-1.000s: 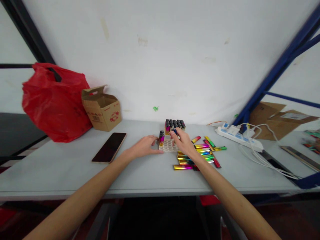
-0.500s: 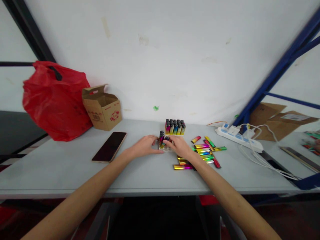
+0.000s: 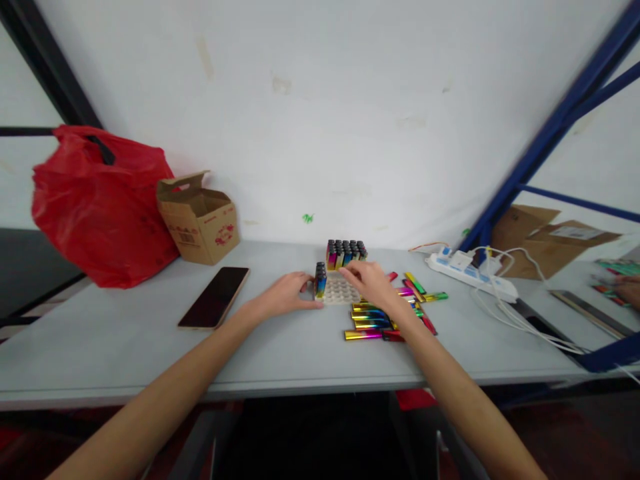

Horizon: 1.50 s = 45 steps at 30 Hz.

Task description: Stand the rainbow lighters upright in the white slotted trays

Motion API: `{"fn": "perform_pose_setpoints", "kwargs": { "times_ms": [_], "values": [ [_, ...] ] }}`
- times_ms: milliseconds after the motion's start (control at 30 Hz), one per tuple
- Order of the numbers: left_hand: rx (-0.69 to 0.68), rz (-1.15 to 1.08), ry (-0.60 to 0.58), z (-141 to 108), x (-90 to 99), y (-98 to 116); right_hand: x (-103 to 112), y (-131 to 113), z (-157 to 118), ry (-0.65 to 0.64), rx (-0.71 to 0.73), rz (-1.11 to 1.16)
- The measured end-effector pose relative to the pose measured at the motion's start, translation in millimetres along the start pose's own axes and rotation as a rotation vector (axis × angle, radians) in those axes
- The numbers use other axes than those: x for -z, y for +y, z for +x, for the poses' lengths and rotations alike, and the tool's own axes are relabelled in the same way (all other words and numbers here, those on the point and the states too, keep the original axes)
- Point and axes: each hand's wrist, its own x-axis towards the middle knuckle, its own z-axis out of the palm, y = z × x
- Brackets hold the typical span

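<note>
flanking one tray [image 3: 341,291]: two hands [image 3: 283,294] [image 3: 373,285]; one phone [image 3: 214,298] nearby

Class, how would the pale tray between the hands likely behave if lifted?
The tray might tip leftward, as its standing lighters sit at the left end. It is probably stiff, given its regular cells, and perhaps light, most being empty.

Loose lighters [image 3: 369,325] are gold, magenta, green and red; the tray [image 3: 340,291] whitish.
</note>
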Motion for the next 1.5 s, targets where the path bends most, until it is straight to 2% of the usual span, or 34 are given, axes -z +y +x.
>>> {"fn": "perform_pose_setpoints", "kwargs": {
  "times_ms": [133,300,400,567,700,867,1000,1133,1200,1300,1400,1500],
  "values": [
    [0.019,-0.012,0.002,0,-0.1,0,35,35,-16,-0.052,-0.049,0.015],
    [0.016,-0.023,0.006,0,-0.7,0,71,80,-53,-0.17,-0.133,0.007],
    [0.026,-0.025,0.004,-1,-0.1,0,82,96,-70,-0.239,-0.165,0.008],
    [0.026,-0.022,0.003,-1,1.1,1,84,99,-82,-0.331,-0.18,0.075],
    [0.018,-0.024,0.006,-1,-0.4,0,81,102,-83,-0.266,-0.209,0.068],
    [0.024,-0.026,0.0,0,-1.7,-1,80,108,-73,0.008,-0.271,0.217],
    [0.01,-0.02,-0.005,0,-1.7,-2,74,98,-51,0.229,-0.341,0.546],
    [0.018,-0.002,-0.01,0,-0.5,0,62,69,-21,0.44,-0.434,0.908],
    [0.02,0.005,-0.015,0,0.5,1,57,48,-7,0.401,-0.433,1.023],
    [0.008,0.004,-0.012,-1,1.6,3,48,16,10,0.208,-0.368,1.147],
    [0.009,-0.001,-0.002,-1,1.9,4,31,-5,21,0.055,-0.344,1.161],
    [0.018,-0.005,0.002,-2,1.4,4,7,-13,24,0.053,-0.39,1.063]
  ]
}}
